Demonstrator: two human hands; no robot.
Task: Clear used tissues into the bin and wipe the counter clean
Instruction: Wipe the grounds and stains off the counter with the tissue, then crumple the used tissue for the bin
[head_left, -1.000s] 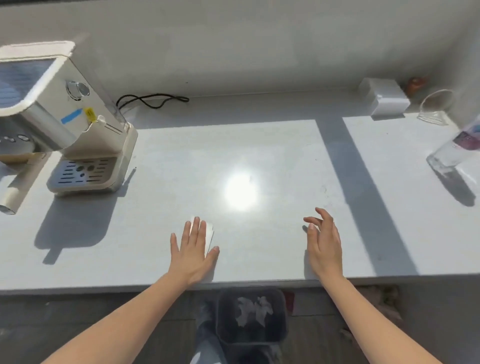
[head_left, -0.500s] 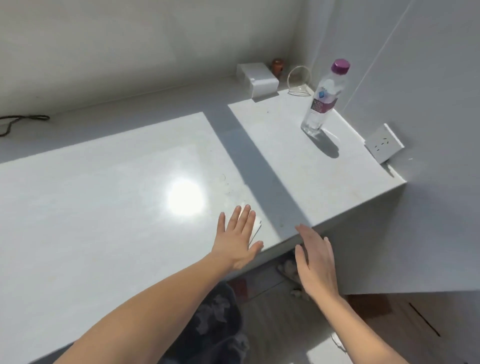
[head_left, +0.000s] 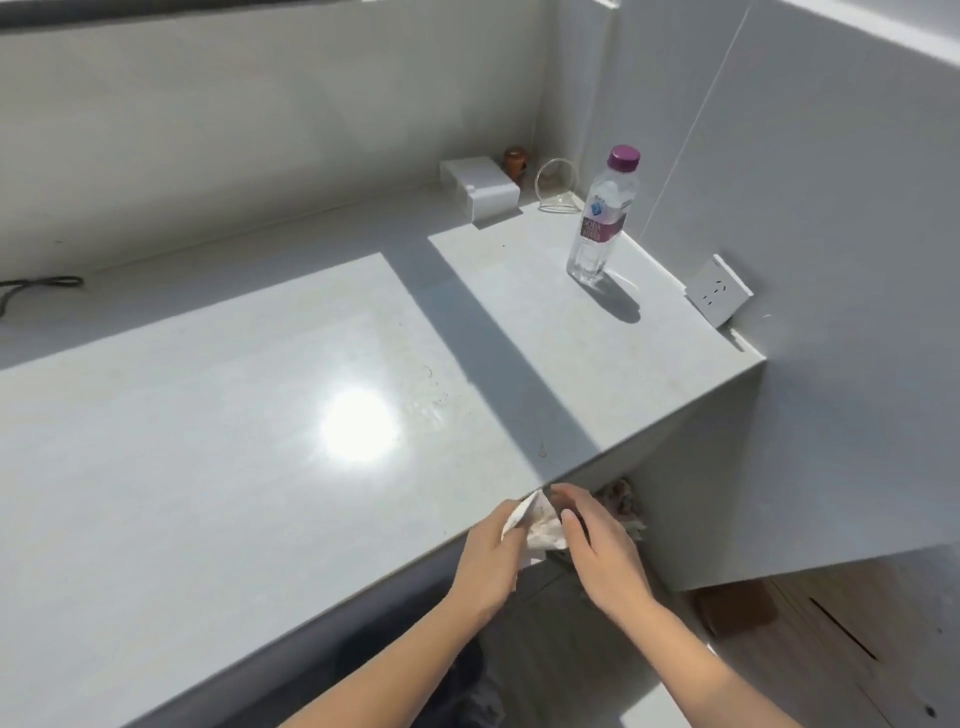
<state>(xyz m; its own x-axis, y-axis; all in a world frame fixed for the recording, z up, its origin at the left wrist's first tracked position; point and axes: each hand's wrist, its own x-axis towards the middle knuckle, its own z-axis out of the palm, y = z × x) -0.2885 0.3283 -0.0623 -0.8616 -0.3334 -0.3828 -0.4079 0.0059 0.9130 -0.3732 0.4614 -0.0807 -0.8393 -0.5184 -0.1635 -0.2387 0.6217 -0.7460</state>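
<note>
Head view: stood at the front edge of a pale counter (head_left: 218, 467), sunlit with a bright glare patch near the middle; held a crumpled white tissue (head_left: 537, 525) just past that edge, between both hands. Left hand (head_left: 491, 558) closed on the tissue's left side, fingers curled under and thumb across the top; right hand (head_left: 597, 551) pressed against its right side with fingers loosely bent and not fully closed, more cupping than clamping. Tissue bunched with no clear long axis, one corner poking up toward the counter edge; sat directly between the two palms, touching both, so neither hand clearly nearer. Bin not visible from here; presumably down and to the person's left beneath the counter, so the coming move judged a carry downward and leftward, likelier led by the left hand with its firmer hold. Small brownish specks (head_left: 543, 453) left on the counter near the shadow band, so wiping judged unfinished. Far corner: water bottle (head_left: 602, 218) upright with purple cap, a white box (head_left: 480, 187), a clear glass (head_left: 557, 187) on its side, well apart from the hands; wall socket (head_left: 719, 291) beside the counter's right end.
</note>
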